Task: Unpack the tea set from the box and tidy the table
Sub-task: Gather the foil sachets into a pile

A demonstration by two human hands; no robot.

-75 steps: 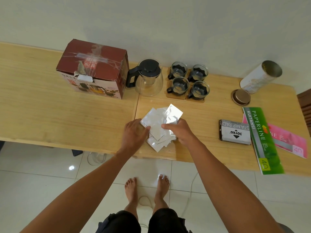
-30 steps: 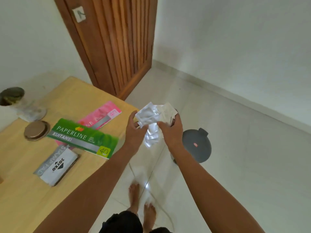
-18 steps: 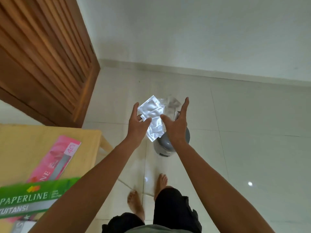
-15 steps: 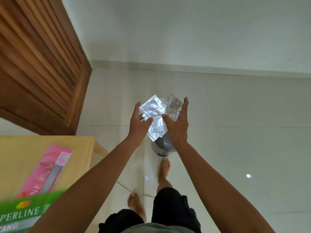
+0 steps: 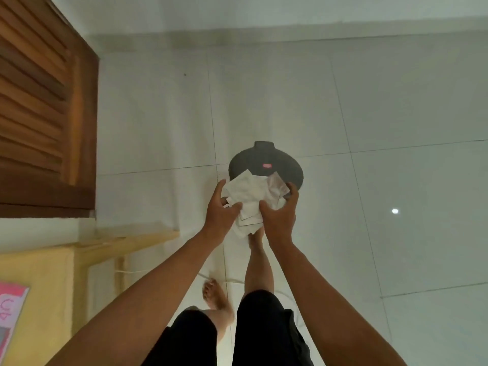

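Observation:
A bundle of silvery-white foil packets (image 5: 252, 199) is held between both hands above the floor. My left hand (image 5: 220, 211) grips its left side with the thumb over the top. My right hand (image 5: 280, 216) grips its right side, fingers curled round the edge. Directly beyond the packets stands a round dark grey pedal bin (image 5: 265, 165) with its lid down and a small red label on top. The tea set and its box are out of view.
The wooden table's corner (image 5: 52, 273) is at the lower left with a pink booklet (image 5: 10, 310) on it. A slatted brown door (image 5: 45, 107) fills the upper left. White floor tiles (image 5: 396, 128) spread to the right. A thin cable lies on the floor by my feet.
I have turned from the table and stepped to the bin, carrying the packets. The hands have lowered the bundle to just over the bin's lid and their fingers have closed round it.

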